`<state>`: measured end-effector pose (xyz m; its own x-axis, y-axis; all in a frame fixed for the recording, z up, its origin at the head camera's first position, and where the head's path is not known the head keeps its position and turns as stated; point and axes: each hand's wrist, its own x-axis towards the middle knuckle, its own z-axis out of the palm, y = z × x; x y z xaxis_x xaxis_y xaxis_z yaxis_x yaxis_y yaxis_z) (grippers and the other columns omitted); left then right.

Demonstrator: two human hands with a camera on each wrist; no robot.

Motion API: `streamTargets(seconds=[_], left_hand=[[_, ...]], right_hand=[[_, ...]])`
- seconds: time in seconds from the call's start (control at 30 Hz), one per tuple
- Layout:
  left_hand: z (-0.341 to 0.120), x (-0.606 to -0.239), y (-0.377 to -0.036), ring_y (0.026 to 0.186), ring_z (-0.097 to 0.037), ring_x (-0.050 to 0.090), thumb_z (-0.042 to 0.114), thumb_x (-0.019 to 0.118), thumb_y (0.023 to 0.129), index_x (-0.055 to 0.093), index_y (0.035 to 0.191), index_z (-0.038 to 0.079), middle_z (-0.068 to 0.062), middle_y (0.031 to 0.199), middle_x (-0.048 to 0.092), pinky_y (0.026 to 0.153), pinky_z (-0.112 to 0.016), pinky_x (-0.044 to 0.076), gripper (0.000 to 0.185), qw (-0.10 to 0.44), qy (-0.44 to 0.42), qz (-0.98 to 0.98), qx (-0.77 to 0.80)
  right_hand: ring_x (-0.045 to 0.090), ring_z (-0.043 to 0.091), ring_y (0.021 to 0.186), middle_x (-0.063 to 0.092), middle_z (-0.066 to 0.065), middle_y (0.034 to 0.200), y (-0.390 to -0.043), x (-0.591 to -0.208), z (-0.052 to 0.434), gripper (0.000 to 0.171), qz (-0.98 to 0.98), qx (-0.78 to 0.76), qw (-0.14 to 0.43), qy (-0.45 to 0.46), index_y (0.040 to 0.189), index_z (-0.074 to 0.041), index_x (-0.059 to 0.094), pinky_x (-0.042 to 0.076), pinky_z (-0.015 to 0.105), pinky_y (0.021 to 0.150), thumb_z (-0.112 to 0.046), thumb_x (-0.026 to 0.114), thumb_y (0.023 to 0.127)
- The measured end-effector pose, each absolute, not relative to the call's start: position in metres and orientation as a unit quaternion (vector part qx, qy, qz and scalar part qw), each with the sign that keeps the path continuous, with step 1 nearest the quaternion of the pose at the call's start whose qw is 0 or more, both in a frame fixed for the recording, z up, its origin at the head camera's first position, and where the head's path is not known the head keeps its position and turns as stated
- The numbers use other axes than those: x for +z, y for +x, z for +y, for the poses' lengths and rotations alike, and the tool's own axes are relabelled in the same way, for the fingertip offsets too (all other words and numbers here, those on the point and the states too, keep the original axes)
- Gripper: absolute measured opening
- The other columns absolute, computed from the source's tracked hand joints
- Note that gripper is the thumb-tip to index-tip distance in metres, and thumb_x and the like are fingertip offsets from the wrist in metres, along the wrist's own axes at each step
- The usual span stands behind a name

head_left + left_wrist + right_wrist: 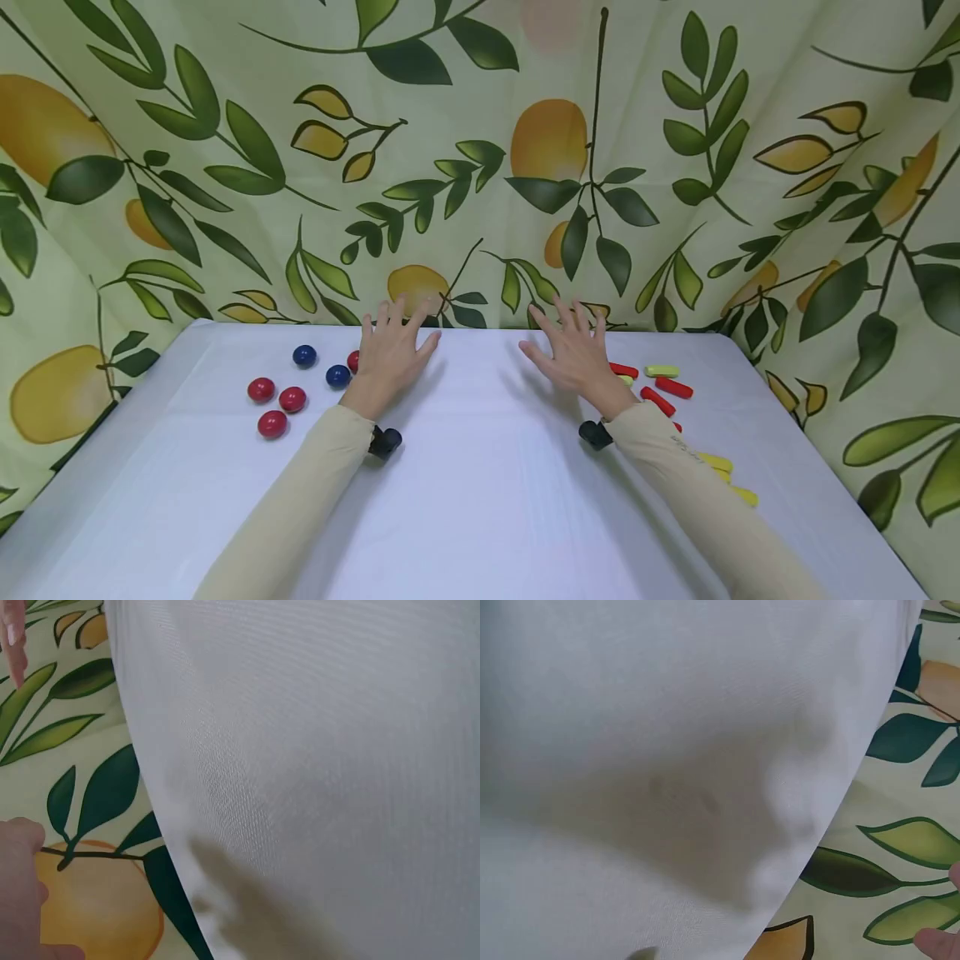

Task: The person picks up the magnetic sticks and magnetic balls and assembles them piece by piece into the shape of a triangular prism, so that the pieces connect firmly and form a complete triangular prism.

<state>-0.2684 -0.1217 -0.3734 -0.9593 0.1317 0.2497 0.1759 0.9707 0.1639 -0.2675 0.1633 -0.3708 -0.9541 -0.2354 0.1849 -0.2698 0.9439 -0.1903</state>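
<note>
Fingers spread, my left hand hovers above the far part of the table, holding nothing. Just left of it lie red balls and two dark blue balls; one red ball is partly hidden behind the hand. My right hand is also held over the far part with its fingers apart and nothing in it. Beside and behind it are short red sticks and a pale green stick. Several yellow sticks show from behind the right sleeve, partly covered.
A white cloth covers the table. At its far edge hangs a curtain printed with leaves and orange fruit. Each wrist carries a small black camera. Shadows of the hands fall on the cloth.
</note>
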Motion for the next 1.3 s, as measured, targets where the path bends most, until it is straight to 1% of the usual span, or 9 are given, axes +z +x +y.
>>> streamTargets(seconds=[0.07,0.17,0.37,0.43,0.63,0.77,1.03,1.2,1.3], left_hand=[[-0.124,-0.373,-0.267,0.147,-0.043,0.026,0.051,0.040,0.101,0.030,0.156,0.029,-0.020,0.159,0.029,0.117,-0.065,0.019,0.060,0.120,-0.079,-0.985,-0.093],[-0.127,-0.374,-0.265,0.145,-0.043,0.030,0.048,0.041,0.101,0.030,0.156,0.028,-0.023,0.157,0.033,0.117,-0.064,0.021,0.059,0.124,-0.082,-0.985,-0.088],[-0.130,-0.372,-0.260,0.136,-0.045,0.042,0.041,0.048,0.100,0.038,0.151,0.022,-0.026,0.147,0.044,0.114,-0.062,0.028,0.055,0.147,-0.089,-0.980,-0.102],[-0.132,-0.370,-0.258,0.134,-0.045,0.044,0.038,0.050,0.100,0.040,0.150,0.020,-0.026,0.145,0.045,0.113,-0.060,0.030,0.054,0.148,-0.087,-0.979,-0.107],[-0.141,-0.369,-0.255,0.132,-0.046,0.045,0.034,0.053,0.099,0.041,0.148,0.014,-0.025,0.144,0.046,0.110,-0.059,0.034,0.054,0.138,-0.075,-0.981,-0.110],[-0.148,-0.369,-0.252,0.129,-0.046,0.048,0.031,0.055,0.098,0.042,0.148,0.013,-0.026,0.143,0.047,0.107,-0.059,0.037,0.055,0.138,-0.073,-0.981,-0.114],[-0.159,-0.366,-0.245,0.126,-0.046,0.049,0.033,0.053,0.099,0.044,0.147,0.015,-0.025,0.141,0.047,0.104,-0.060,0.038,0.052,0.124,-0.061,-0.980,-0.143],[-0.164,-0.364,-0.243,0.125,-0.046,0.049,0.033,0.052,0.100,0.042,0.148,0.014,-0.025,0.141,0.047,0.104,-0.061,0.038,0.053,0.108,-0.055,-0.979,-0.165],[-0.167,-0.363,-0.243,0.128,-0.047,0.047,0.034,0.052,0.100,0.041,0.149,0.014,-0.025,0.143,0.045,0.106,-0.062,0.037,0.055,0.098,-0.053,-0.977,-0.183]], right_hand=[[0.006,0.045,0.152,0.014,0.015,0.166,-0.266,-0.370,0.164,0.071,-0.982,0.114,0.077,0.131,0.157,-0.027,0.028,-0.001,0.071,0.116,-0.062,0.041,0.097],[0.008,0.044,0.152,0.017,0.015,0.165,-0.264,-0.369,0.167,0.070,-0.980,0.119,0.078,0.136,0.157,-0.027,0.029,0.002,0.072,0.115,-0.061,0.043,0.097],[0.013,0.042,0.151,0.024,0.015,0.163,-0.258,-0.365,0.173,0.070,-0.978,0.124,0.085,0.147,0.156,-0.025,0.032,0.008,0.073,0.115,-0.059,0.045,0.096],[0.015,0.041,0.151,0.026,0.015,0.162,-0.255,-0.365,0.175,0.069,-0.976,0.128,0.089,0.149,0.155,-0.024,0.034,0.009,0.072,0.115,-0.059,0.046,0.096],[0.024,0.040,0.147,0.032,0.017,0.158,-0.251,-0.365,0.182,0.064,-0.970,0.160,0.090,0.161,0.150,-0.019,0.043,0.012,0.068,0.115,-0.054,0.050,0.097],[0.029,0.040,0.144,0.038,0.017,0.154,-0.248,-0.365,0.188,0.061,-0.966,0.185,0.082,0.163,0.147,-0.016,0.046,0.016,0.068,0.114,-0.052,0.051,0.097],[0.033,0.040,0.143,0.043,0.019,0.150,-0.243,-0.365,0.201,0.058,-0.961,0.220,0.066,0.155,0.141,-0.011,0.052,0.020,0.066,0.113,-0.049,0.053,0.098],[0.035,0.040,0.142,0.046,0.019,0.149,-0.240,-0.365,0.208,0.057,-0.960,0.229,0.058,0.148,0.140,-0.010,0.053,0.022,0.065,0.113,-0.049,0.053,0.098],[0.036,0.040,0.141,0.047,0.019,0.148,-0.239,-0.365,0.211,0.058,-0.960,0.234,0.054,0.144,0.140,-0.009,0.053,0.024,0.065,0.113,-0.050,0.053,0.098]])
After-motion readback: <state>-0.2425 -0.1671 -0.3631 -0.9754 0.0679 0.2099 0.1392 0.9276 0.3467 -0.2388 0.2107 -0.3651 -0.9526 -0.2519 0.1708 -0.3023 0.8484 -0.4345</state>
